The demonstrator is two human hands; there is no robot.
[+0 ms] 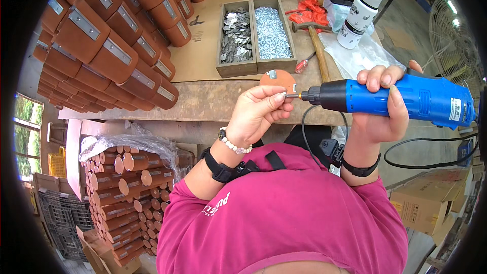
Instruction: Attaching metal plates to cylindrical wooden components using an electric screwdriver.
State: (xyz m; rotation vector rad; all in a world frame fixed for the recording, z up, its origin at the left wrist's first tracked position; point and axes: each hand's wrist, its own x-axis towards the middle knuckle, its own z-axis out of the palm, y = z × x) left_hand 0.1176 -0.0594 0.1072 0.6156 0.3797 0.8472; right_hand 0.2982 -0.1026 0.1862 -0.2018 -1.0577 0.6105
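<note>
My right hand is wrapped around a blue electric screwdriver, which lies level with its black nose to the left. From its chuck sticks a metal bit. The thumb and fingers of my left hand pinch the bit's tip; any screw there is hidden by the fingers. Just behind the left fingers, at the bench edge, is a round reddish-brown piece with a small metal clip on it. Beyond it stand two wooden trays, one with flat grey metal pieces, one with small silvery screws.
Reddish-brown cylinders with metal strips are stacked high on the bench's left. More cylinders lie below in plastic wrap. A hammer, a red-handled screwdriver and a white bottle lie or stand right of the trays. A black cable hangs at right.
</note>
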